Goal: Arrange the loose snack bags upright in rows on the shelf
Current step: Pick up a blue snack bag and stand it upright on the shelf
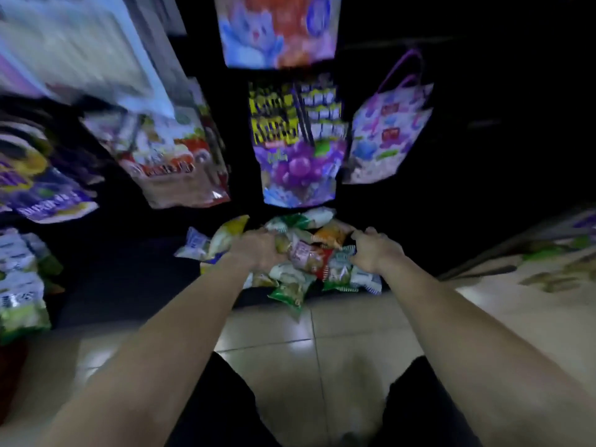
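A heap of loose snack bags in green, orange, white and pink lies on a dark low shelf near the floor. A yellow bag and a blue-white bag lie at the heap's left edge. A green bag hangs over the shelf's front edge. My left hand rests on the heap's left side, fingers curled into the bags. On the right side, my right hand presses against the heap with fingers spread. Whether either hand grips one bag is unclear in the blur.
Large bags hang above the heap: a purple grape bag, a red-and-white bag and a handled gift bag. More packets fill shelves at the left. Pale floor tiles lie in front. Another rack edge sits at the right.
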Motion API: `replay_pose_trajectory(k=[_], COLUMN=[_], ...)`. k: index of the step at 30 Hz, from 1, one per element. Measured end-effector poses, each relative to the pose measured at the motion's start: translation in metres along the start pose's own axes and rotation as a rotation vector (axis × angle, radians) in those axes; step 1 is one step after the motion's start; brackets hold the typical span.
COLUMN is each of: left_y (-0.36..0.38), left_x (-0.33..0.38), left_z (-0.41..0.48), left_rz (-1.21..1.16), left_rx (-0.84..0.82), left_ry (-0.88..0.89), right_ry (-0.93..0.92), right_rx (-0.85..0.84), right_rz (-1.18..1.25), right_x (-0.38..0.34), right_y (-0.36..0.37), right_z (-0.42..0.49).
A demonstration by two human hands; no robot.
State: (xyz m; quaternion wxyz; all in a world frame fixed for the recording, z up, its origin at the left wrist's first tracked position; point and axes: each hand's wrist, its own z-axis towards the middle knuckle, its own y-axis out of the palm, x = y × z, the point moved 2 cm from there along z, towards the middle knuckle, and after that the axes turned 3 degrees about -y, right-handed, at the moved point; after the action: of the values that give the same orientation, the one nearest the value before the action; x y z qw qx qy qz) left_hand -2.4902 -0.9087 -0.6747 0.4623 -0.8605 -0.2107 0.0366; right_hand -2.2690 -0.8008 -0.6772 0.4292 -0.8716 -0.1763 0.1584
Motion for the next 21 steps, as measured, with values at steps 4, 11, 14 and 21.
replay_pose_trajectory(k=[4,11,14,21], left_y=[0.09,0.18,0.186,0.186], left_x=[0.011,0.034,0.049,0.088], left_z=[0.073,0.077,0.049,0.027], left_rz=[0.005,0.025,0.031,0.05], left_rx=[0.02,0.105,0.112,0.227], left_ry=[0.0,0.045,0.057,0.191], right_ry=[-0.003,0.025,0.038,0.108], right_rx=[0.044,0.152,0.172,0.245], right_rz=[-0.051,-0.062,-0.015,-0.005], right_x=[0.032,0.081,0.098,0.152], right_y=[0.086,0.168,0.18,0.186], right_z=[0.067,0.057,0.022,-0.021])
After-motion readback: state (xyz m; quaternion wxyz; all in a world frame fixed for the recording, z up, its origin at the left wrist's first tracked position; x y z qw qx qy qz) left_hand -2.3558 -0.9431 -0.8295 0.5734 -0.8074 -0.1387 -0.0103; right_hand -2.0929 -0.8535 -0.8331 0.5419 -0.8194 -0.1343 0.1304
